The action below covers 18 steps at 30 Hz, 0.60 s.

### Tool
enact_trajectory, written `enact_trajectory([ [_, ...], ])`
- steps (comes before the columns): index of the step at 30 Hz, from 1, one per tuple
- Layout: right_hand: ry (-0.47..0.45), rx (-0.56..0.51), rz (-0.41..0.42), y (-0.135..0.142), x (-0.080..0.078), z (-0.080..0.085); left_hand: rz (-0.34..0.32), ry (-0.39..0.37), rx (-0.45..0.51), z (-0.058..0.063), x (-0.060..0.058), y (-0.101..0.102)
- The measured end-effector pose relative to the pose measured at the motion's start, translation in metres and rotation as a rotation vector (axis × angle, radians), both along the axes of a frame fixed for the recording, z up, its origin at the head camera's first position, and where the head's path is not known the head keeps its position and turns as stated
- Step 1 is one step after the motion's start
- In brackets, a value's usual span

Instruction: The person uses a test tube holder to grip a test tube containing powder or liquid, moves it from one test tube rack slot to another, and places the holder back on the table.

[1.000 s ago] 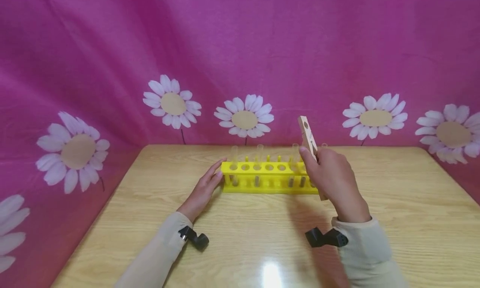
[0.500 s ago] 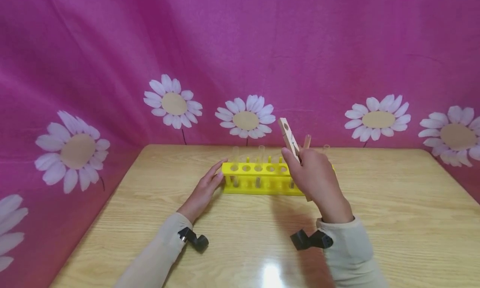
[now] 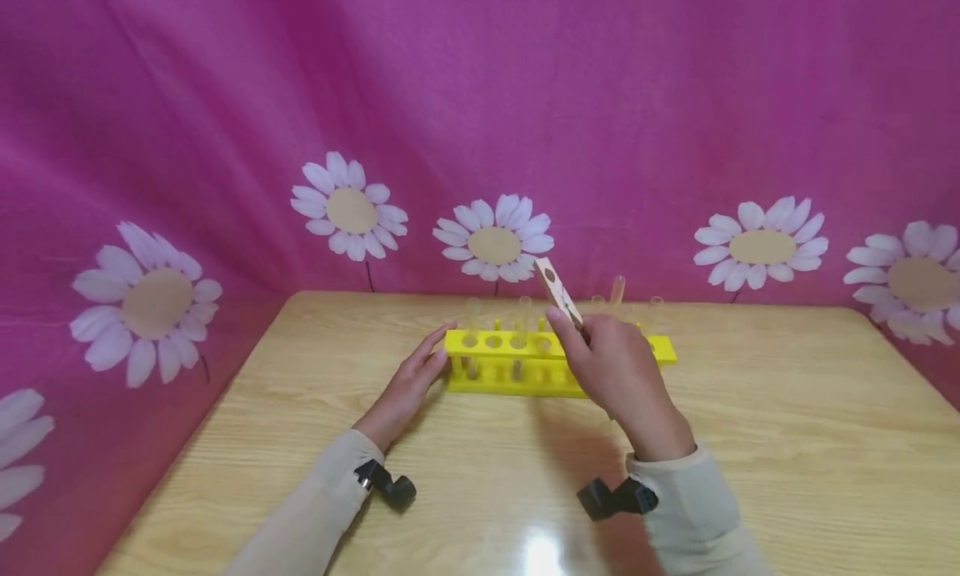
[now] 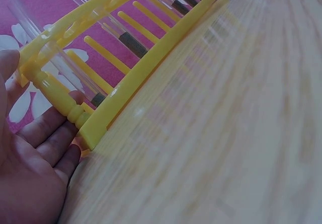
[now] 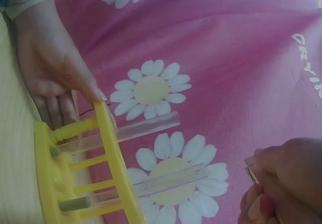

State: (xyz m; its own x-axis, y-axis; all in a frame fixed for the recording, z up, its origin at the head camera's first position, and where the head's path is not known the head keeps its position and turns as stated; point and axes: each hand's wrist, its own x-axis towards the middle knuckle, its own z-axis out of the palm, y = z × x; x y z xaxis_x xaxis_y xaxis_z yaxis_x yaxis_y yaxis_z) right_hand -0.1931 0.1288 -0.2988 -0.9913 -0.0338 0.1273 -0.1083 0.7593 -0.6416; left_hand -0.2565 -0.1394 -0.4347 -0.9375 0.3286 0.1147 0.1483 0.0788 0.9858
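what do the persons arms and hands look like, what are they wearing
The left hand and right hand are bare, without gloves. Both arms wear long beige sleeves, whose ends reach the wrists. A small black device with a blocky bracket and a rounded end sits near the left cuff; a similar one is near the right. I see no cables.

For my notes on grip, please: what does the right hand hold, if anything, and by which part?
The right hand holds a wooden clamp by its lower part; the end with the hole sticks out above.
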Motion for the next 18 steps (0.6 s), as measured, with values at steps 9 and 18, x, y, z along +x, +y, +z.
enact_trajectory([
  [9, -0.003, 0.097, 0.017, -0.0057, -0.0015, -0.0053, 0.023, 0.003, -0.016, -0.0019, 0.0019, 0.0011],
  [18, 0.031, 0.14, 0.015, -0.0079, -0.0024, -0.0082, 0.029, 0.008, -0.02, -0.0002, 0.0025, 0.0027],
])
